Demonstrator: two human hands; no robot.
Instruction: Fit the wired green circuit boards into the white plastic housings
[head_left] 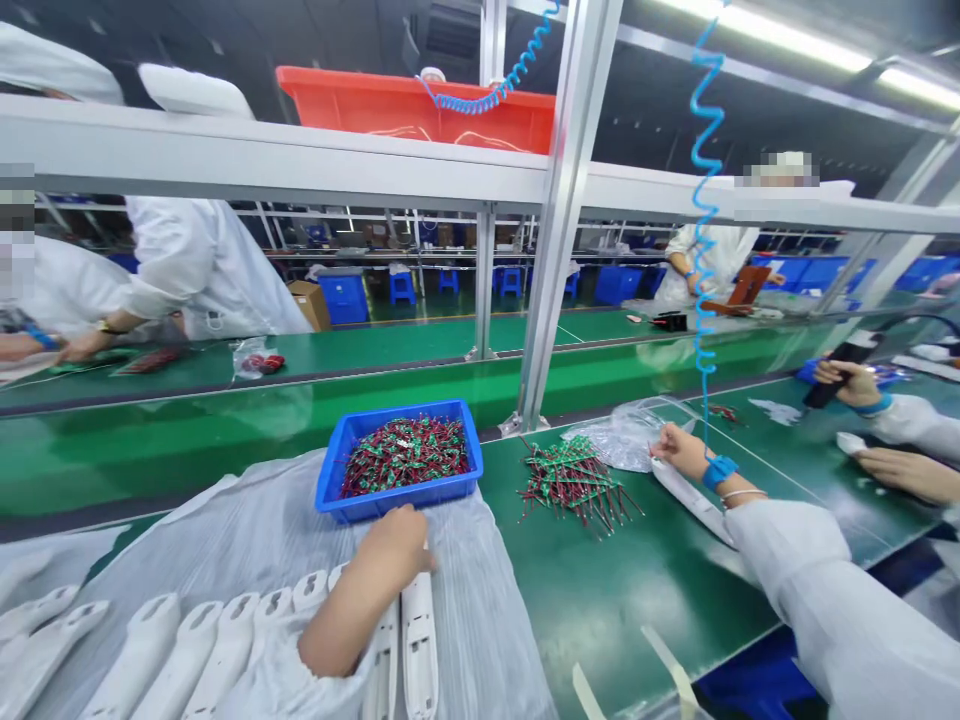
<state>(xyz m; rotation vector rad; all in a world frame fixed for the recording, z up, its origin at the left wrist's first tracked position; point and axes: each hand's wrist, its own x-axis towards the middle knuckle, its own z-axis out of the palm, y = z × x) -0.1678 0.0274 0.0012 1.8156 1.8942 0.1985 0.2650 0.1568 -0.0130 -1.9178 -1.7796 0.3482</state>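
My left hand [394, 548] is closed around the far end of a long white plastic housing [420, 650], which lies in a row of similar shells on the cloth. Its fingertips are partly hidden. Just beyond it stands a blue tray [405, 492] heaped with small green boards on red and black wires [409, 450]. My right hand [681, 452], with a blue wrist strap, pinches the far end of another white housing [690, 500], tilted over the green bench. Left of this hand lies a loose pile of wired green boards [574, 480].
Clear plastic bags [626, 435] lie behind the pile. A metal post [559, 220] rises behind the bench and a coiled blue hose [705, 230] hangs down. At right, a co-worker's hand [855, 385] holds a black power screwdriver. Tape strips [667, 665] stick to the near edge.
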